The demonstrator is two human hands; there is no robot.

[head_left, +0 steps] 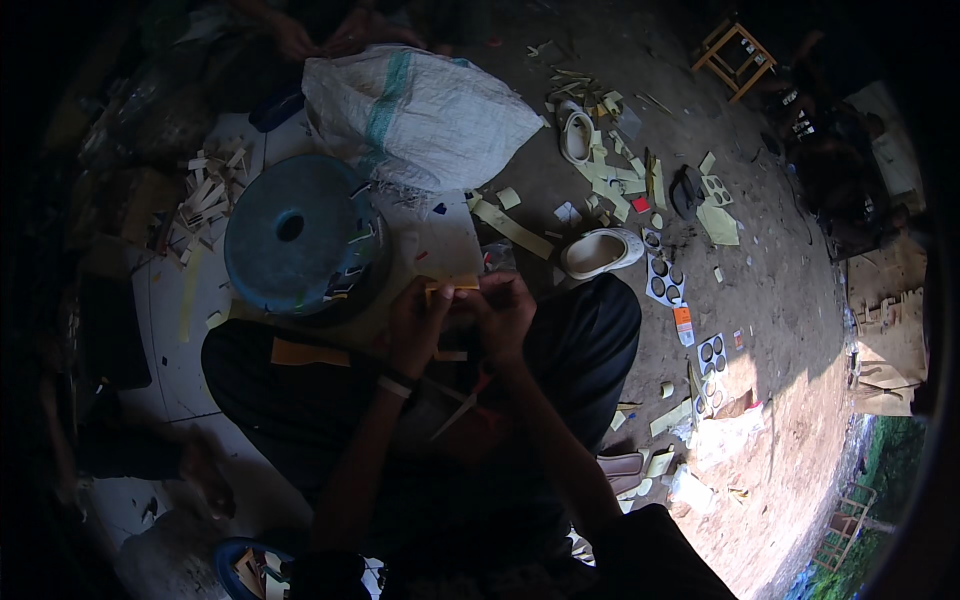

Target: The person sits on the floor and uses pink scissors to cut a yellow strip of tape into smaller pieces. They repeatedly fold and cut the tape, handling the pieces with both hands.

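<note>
Both my hands meet above my lap, holding a small orange-yellow strip (pixel 455 284) between them. My left hand (pixel 415 322) pinches its left part with closed fingers. On the strip's right part, my right hand (pixel 503 315) closes its fingers too. A pair of scissors (pixel 462 410) with red-orange handles lies in my lap below the hands, blades apart. Across my left thigh rests an orange-tan strip (pixel 310 353). A short pale strip (pixel 450 356) shows between my wrists. The fine detail of the held piece is too small to make out.
A round blue-green stool (pixel 290 235) stands ahead left, beside a pile of pale strips (pixel 210 200). Beyond it lies a white woven sack (pixel 420 115) near another person's hands (pixel 330 38). Pale clogs (pixel 602 253) and scattered yellow scraps (pixel 615 185) cover the floor at right.
</note>
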